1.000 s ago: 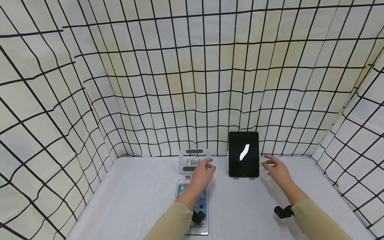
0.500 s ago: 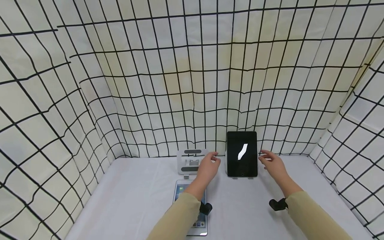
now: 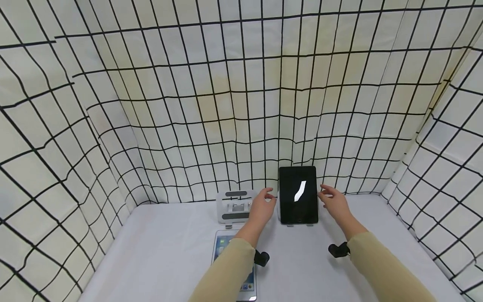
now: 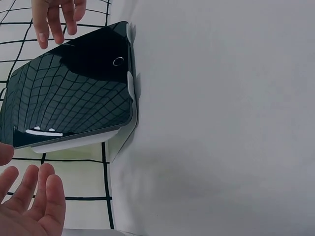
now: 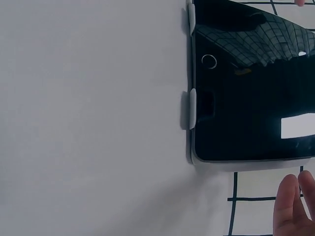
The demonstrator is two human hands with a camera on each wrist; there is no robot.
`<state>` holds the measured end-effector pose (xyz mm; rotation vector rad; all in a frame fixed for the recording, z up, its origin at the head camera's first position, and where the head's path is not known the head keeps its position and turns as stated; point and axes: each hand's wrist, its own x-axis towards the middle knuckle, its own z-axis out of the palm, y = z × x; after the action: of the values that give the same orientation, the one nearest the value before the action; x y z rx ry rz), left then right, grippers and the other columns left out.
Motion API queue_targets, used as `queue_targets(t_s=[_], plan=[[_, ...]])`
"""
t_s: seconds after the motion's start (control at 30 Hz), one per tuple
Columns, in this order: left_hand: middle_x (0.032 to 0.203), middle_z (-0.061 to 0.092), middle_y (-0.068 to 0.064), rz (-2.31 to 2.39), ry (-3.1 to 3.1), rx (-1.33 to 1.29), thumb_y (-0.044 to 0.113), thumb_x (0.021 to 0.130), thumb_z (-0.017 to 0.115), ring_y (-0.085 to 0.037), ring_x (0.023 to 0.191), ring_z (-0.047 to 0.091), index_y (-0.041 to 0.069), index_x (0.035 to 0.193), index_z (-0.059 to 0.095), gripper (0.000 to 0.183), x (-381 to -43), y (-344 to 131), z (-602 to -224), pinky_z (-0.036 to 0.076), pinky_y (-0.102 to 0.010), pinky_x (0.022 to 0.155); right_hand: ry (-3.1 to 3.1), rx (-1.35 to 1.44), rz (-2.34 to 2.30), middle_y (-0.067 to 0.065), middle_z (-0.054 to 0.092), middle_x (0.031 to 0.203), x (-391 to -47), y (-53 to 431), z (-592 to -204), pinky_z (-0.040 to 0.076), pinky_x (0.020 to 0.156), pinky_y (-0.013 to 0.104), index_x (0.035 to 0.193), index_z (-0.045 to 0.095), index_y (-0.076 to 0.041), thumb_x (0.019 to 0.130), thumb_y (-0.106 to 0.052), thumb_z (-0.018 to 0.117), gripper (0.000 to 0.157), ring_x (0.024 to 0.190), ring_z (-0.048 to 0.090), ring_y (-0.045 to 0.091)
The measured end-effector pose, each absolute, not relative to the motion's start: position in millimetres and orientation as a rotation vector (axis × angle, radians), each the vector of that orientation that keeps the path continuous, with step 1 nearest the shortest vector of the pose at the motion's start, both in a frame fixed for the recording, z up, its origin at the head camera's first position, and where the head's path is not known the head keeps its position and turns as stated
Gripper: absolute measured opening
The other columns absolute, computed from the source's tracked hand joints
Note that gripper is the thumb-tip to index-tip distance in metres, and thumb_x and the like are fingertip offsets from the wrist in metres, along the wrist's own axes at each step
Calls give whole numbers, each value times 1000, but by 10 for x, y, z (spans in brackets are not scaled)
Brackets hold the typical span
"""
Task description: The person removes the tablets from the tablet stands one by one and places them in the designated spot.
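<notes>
A black tablet with a dark, glossy screen leans upright on a white stand, whose small lips hold its lower edge. At its left edge is my left hand, fingers spread; in the left wrist view its thumb overlaps the tablet's corner. My right hand is at the tablet's right edge with loosely bent fingers, and its fingertips show beside that edge in the right wrist view. Neither hand grips the tablet.
Left of the tablet stands a second white stand with grey pads, partly behind my left hand. A white tablet with a lit screen lies flat in front of it, partly under my left sleeve. A grid-patterned cloth wall encloses the white table.
Both hands have moved farther forward and closed in on the black tablet's sides, the left one from a wider gap. The head view has turned slightly. The tablet stays on its stand.
</notes>
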<state>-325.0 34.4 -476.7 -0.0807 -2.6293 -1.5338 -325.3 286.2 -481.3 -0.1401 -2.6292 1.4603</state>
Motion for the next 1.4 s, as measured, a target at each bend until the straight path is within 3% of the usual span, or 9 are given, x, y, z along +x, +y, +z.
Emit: queue_targets(t_s=[0.23, 0.57, 1.13, 1.4], plan=[[109, 61, 1, -1544, -2627, -93, 24, 91, 54, -13, 84, 56, 23, 128, 53, 37, -3305, 374, -4753, 46, -27, 64, -2650, -137, 1431, 17, 50, 124, -3320, 2786, -4762, 50, 82, 39, 141, 38, -13, 95, -33, 51, 52, 111, 50, 30], [114, 58, 3, -1469, -2717, -104, 28, 92, 52, -10, 76, 54, 26, 134, 48, 42, -3364, 518, -4776, 45, -27, 62, -2638, -157, 1491, 15, 49, 121, -3360, 2747, -4808, 49, 83, 39, 141, 39, -15, 94, -36, 50, 53, 107, 50, 29], [120, 49, -8, -1652, -2657, -79, 22, 90, 56, -18, 91, 52, 20, 135, 48, 45, -3413, 604, -4768, 47, -30, 72, -2613, -169, 1530, 16, 47, 123, -3355, 2748, -4832, 48, 83, 40, 143, 36, -16, 95, -35, 49, 53, 107, 48, 30], [117, 50, -7, -1657, -2639, -70, 18, 90, 55, -17, 85, 51, 21, 135, 48, 45, -3358, 583, -4748, 45, -28, 67, -2602, -131, 1528, 16, 44, 123, -3342, 2745, -4848, 48, 81, 38, 142, 37, -15, 95, -34, 50, 52, 108, 47, 30]])
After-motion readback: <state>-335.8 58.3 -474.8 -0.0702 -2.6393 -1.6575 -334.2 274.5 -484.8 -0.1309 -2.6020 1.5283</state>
